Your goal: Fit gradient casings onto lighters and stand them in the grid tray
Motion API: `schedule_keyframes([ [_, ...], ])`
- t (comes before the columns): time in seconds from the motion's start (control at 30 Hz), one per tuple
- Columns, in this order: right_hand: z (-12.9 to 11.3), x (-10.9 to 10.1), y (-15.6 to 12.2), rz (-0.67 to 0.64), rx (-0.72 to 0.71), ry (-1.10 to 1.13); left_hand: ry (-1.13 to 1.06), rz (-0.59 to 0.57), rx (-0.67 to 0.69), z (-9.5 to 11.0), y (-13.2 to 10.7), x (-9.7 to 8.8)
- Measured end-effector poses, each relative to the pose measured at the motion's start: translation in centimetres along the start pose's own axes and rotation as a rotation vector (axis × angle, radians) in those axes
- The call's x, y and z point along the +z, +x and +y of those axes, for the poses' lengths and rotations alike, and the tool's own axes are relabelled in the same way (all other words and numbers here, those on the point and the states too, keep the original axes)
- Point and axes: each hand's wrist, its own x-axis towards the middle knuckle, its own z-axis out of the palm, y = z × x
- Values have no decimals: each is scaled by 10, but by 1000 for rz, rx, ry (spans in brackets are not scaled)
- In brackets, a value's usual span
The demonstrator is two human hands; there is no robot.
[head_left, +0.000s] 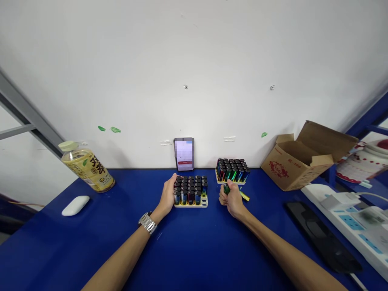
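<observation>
My left hand [168, 193] grips the left side of a pale tray [190, 206], its thumb toward the far corner. Shiny coloured lighters [190, 197] with black ends stand upright in rows in this tray, and bare oval slots show at its near right corner. To the right, my right hand [233, 199] is closed around a green lighter [226, 188], held upright just above the table. A yellow lighter [244, 196] lies on the table beside that hand, partly hidden. Behind it stands a second tray [232, 182] filled with similar upright lighters [233, 169].
A phone [184, 154] leans on the wall behind the trays. At left are a tilted drink bottle [89, 167] and a white case [75, 205]. An open cardboard box [291, 163], a black device [321, 236] and a white power strip [348, 226] occupy the right.
</observation>
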Motion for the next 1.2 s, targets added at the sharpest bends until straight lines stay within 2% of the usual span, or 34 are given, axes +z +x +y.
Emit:
schedule_keyframes([
  [0.27,-8,3,-2,-40,38,-7,14,25,7,-6,2,-2],
  [0.4,-9,2,-1,-40,-9,-49,5,54,-5,-7,3,-3],
  [0.53,-9,2,0,-124,7,-90,-3,31,-12,-6,3,-3],
  [0.7,-3,-1,1,-84,-88,-116,1,-3,-10,-5,2,-3],
  [0.87,0,-2,-5,-254,-142,-111,34,15,14,-5,2,-3],
  [0.97,-5,1,-13,-251,-280,-264,80,8,44,-2,1,-3],
  [1.1,-9,2,-19,-138,-626,-607,135,16,54,3,-2,-3],
  [1.2,-6,0,-18,-156,-665,-649,156,17,48,5,-3,-3],
])
